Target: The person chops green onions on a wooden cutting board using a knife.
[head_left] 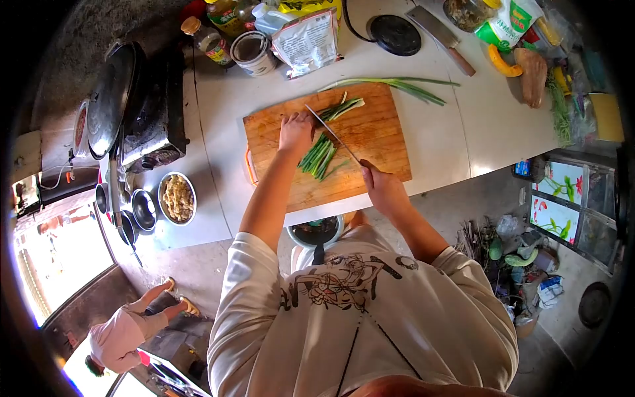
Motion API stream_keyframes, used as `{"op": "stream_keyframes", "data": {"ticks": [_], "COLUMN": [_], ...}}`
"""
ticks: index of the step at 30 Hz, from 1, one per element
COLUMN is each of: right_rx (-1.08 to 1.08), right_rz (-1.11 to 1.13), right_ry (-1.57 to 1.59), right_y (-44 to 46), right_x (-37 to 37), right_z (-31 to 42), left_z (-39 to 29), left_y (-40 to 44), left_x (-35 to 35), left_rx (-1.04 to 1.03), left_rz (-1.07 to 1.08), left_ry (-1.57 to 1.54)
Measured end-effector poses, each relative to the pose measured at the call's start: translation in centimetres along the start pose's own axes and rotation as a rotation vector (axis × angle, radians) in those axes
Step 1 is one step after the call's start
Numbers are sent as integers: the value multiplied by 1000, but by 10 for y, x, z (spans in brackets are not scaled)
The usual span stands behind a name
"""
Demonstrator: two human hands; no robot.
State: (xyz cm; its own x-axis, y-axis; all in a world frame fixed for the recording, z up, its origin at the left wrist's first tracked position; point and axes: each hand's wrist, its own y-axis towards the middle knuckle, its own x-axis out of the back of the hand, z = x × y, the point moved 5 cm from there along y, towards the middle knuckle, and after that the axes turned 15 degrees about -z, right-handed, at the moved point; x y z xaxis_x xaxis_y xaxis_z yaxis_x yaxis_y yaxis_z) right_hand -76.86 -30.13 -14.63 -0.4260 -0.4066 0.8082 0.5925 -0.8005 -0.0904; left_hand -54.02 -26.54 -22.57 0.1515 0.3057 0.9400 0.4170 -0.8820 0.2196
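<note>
A wooden cutting board (377, 145) lies on the counter in front of me. My right hand (385, 187) is closed around the handle of a kitchen knife (334, 134), whose blade slants up and left across the board. Left of the blade, my left hand (296, 130) rests with curled fingers on scallions, partly hiding them. A bunch of scallion pieces with pale ends (345, 107) extends past the knife tip. Cut green scallion lengths (319, 157) lie side by side below, between my two hands. Whole scallions (410, 86) stretch along the board's far edge.
A cleaver (440, 38) and a black round lid (395, 35) lie at the back. Left are a gas stove (155, 112), a wok (114, 99) and a bowl of pale food (177, 198). A silver packet (306, 44) stands behind the board. Another person (129, 334) is at lower left.
</note>
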Motion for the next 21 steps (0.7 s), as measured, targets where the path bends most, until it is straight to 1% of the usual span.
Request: {"op": "stream_keyframes", "data": {"ticks": [2, 4, 5, 6, 8, 10, 11, 12, 13, 14, 15, 16, 18, 19, 20, 21], "right_rx": [12, 22, -8, -39, -27, -12, 16, 43, 39, -35, -109, -114, -355, -423, -429, -470], "right_rz": [-27, -64, 7, 79, 77, 75, 2, -68, -67, -47, -28, -29, -11, -31, -26, -56], "right_ry": [3, 13, -47, -106, -37, 30, 171, 310, 313, 385, 456, 457, 524, 581, 583, 667], "right_y": [0, 4, 5, 6, 4, 2, -1, -3, -6, -9, -11, -14, -22, -27, -31, -34], "right_x": [-5, -4, -7, -10, -9, -11, -11, -7, -7, -7, -6, -3, 1, 1, 5, 13], "right_z": [-3, -3, -4, -6, -10, -23, -31, -36, -43, -51, -59, -65, -87, -100, -108, -115], "left_z": [-1, -3, -4, -4, -3, 7, 14, 17, 21, 23, 22, 16, 1, -12, -14, -31], "left_y": [-1, -1, -1, -2, -5, -2, 2, 5, 11, 17, 23, 31, 49, 55, 54, 56], "left_x": [-2, -1, 0, -1, 0, 13, 18, 17, 20, 22, 16, 9, -2, -6, -9, 1], "left_rx": [-15, -46, -55, -55, -64, 138, 249, 246, 256, 267, 266, 189, 35, -129, -126, -221], "left_rz": [-16, -64, -67, -27, 14, -66, -2, 2, -112, -226, -222, -234, -259, -245, -238, -80], "left_ry": [-3, 71, 74, 48, 28, 57, -40, -38, -121, -205, -205, -233, -290, -350, -349, -408]}}
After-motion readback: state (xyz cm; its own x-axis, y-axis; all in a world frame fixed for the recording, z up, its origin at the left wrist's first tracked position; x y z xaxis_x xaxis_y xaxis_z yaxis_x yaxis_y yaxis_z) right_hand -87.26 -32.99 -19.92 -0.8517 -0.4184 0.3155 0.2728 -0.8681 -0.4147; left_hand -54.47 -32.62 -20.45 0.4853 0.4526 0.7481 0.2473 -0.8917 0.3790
